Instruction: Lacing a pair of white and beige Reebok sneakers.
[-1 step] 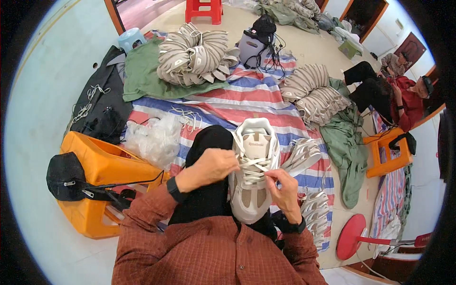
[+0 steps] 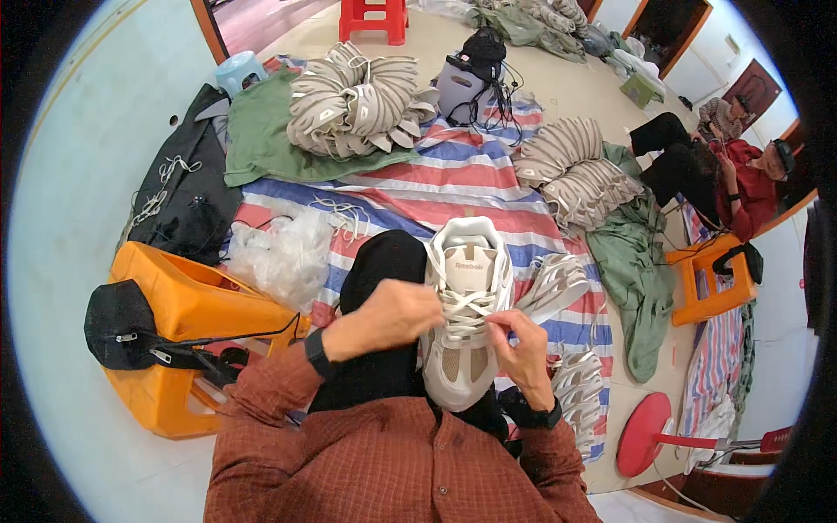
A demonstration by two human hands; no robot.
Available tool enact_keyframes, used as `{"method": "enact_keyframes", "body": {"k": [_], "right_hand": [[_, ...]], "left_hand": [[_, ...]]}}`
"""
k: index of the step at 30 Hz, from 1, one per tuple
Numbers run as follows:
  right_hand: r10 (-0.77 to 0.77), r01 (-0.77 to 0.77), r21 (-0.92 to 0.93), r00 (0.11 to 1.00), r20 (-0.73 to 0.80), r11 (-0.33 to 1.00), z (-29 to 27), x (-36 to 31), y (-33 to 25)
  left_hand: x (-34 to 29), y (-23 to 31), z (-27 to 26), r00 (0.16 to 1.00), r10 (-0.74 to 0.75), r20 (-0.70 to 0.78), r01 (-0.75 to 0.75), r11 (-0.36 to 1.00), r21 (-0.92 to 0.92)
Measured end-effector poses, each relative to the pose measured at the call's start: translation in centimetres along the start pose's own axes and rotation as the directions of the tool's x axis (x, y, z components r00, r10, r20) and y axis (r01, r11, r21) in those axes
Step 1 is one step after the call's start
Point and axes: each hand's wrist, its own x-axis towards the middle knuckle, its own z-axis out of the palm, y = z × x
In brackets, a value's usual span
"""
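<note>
A beige and white sneaker (image 2: 465, 370) rests upright over my lap, toe toward me and tongue showing at the far end. White shoelace (image 2: 465, 305) crosses in rows over its front. My left hand (image 2: 394, 318) is closed at the shoe's left side, its fingertips by the lacing and slightly blurred; they appear to pinch the lace. On the opposite side, my right hand (image 2: 521, 349) has thumb and forefinger pressed together on the lace near the lower rows. Dark bands circle both wrists.
A striped sheet (image 2: 471, 179) covers the floor, bearing a ring of shoe uppers (image 2: 357, 109) and more stacked uppers (image 2: 575, 170) at right. An orange stool (image 2: 187, 301) lies at left beside clear plastic bags (image 2: 279, 261). A red round-based stand (image 2: 643, 436) is at lower right. Other people sit far right.
My left hand has shifted slightly down and toward the lacing. My right hand and the sneaker stay in place.
</note>
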Motion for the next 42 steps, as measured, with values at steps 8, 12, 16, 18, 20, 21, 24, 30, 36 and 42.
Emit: {"method": "enact_keyframes", "body": {"k": [8, 12, 16, 18, 20, 21, 24, 30, 36, 42], "right_hand": [[0.065, -0.054, -0.047, 0.951, 0.301, 0.997, 0.6, 3.4, -2.4], [0.088, 0.193, -0.475, 0.857, 0.507, 0.859, 1.9, 5.2, -3.3], [0.009, 0.236, -0.512, 0.903, 0.43, 0.826, 2.9, 4.8, -1.7], [-0.205, 0.253, 0.0, 0.784, 0.586, 0.967, 1.4, 4.7, -1.7], [-0.259, 0.102, 0.259, 0.672, 0.694, 0.96, -0.9, 4.1, -3.0], [-0.342, -0.091, 0.466, 0.559, 0.756, 0.88, -1.9, 3.7, -3.6], [-0.488, -0.19, 0.684, 0.569, 0.661, 0.704, -2.9, 2.4, -3.8], [-0.462, -0.169, 0.65, 0.574, 0.676, 0.741, -3.5, 1.0, -3.5], [-0.357, -0.179, 0.56, 0.607, 0.71, 0.809, -2.2, 0.0, -3.0], [-0.308, -0.069, 0.401, 0.529, 0.791, 0.914, -1.0, -0.6, -2.5]], "left_hand": [[0.6, 7.7, 4.0, 0.961, 0.015, 0.275, -0.079, 0.971, 0.225], [0.8, 8.4, 5.3, 0.965, 0.006, 0.261, -0.082, 0.956, 0.281], [0.8, 8.1, 3.1, 0.908, -0.046, 0.417, -0.054, 0.973, 0.225], [1.4, 7.4, -1.4, 0.907, 0.04, 0.42, 0.0, 0.995, -0.096], [1.9, 6.7, -4.7, 0.993, 0.056, 0.107, -0.019, 0.948, -0.318], [2.1, 5.6, -5.3, 0.997, 0.024, 0.078, -0.008, 0.979, -0.205], [2.2, 3.2, -4.2, 0.994, -0.079, 0.082, 0.082, 0.996, -0.03], [0.8, -0.1, 0.0, 0.997, -0.066, 0.039, 0.068, 0.996, -0.056], [-0.3, 2.8, -0.2, 0.95, 0.063, 0.307, -0.015, 0.988, -0.154], [0.5, 4.3, -0.9, 0.802, 0.145, 0.579, -0.049, 0.983, -0.179]]}}
